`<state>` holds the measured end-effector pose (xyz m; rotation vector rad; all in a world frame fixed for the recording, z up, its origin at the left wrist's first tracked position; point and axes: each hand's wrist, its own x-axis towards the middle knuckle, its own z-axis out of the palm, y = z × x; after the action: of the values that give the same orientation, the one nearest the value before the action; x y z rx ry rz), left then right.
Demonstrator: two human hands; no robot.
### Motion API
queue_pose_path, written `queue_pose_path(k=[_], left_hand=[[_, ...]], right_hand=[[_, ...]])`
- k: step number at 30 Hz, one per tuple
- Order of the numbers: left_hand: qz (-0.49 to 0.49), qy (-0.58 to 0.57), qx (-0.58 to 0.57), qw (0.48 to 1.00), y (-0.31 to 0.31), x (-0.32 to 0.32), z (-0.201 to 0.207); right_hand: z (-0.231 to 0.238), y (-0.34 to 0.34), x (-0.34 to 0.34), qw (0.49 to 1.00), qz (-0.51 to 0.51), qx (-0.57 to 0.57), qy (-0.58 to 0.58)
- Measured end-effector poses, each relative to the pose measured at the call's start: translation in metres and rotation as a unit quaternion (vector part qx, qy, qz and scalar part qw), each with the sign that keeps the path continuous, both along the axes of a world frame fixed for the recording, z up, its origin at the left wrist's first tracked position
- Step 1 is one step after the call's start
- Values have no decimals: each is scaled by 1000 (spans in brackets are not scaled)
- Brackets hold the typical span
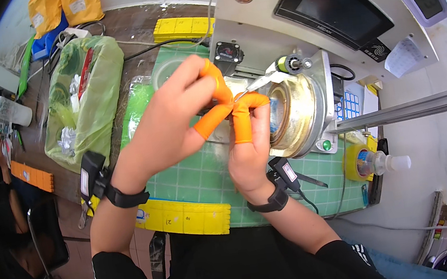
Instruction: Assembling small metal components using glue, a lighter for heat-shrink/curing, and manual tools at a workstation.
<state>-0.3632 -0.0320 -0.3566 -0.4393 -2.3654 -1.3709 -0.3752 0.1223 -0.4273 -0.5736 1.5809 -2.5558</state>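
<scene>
My left hand [167,116] and my right hand [250,147] meet above the green cutting mat [183,176], with orange finger cots on several fingers. Both are closed in a pinch, their fingertips almost touching. What lies between them is too small and covered to make out. Just right of the fingertips is the thin tip of a pale, tapered nozzle [261,81] on the machine [300,39]. Behind my right hand sits a shiny round metal dish [304,112], part of its inside hidden by the fingers. Each wrist wears a black strap with a small device.
A green-lined bin [107,70] with scraps stands at the left. Yellow rulers [185,216] lie along the mat's front and back edges. A yellow tape roll [356,162] and a clear bottle [385,163] are at the right. Another person's arm [9,184] shows far left.
</scene>
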Motion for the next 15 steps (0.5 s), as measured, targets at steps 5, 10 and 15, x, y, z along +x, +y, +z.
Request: queue_pose_path(k=[5,10,15], left_hand=[[34,157,-177,971,5,7,-6],[1,148,-178,973,12,31,-4],[-31,108,-84,990,7,20,-5]], right_hand=[[2,2,5,1000,0,6,-5],[8,16,34,999,9,40,-1],[16,17,39,964,127,-98,-211]])
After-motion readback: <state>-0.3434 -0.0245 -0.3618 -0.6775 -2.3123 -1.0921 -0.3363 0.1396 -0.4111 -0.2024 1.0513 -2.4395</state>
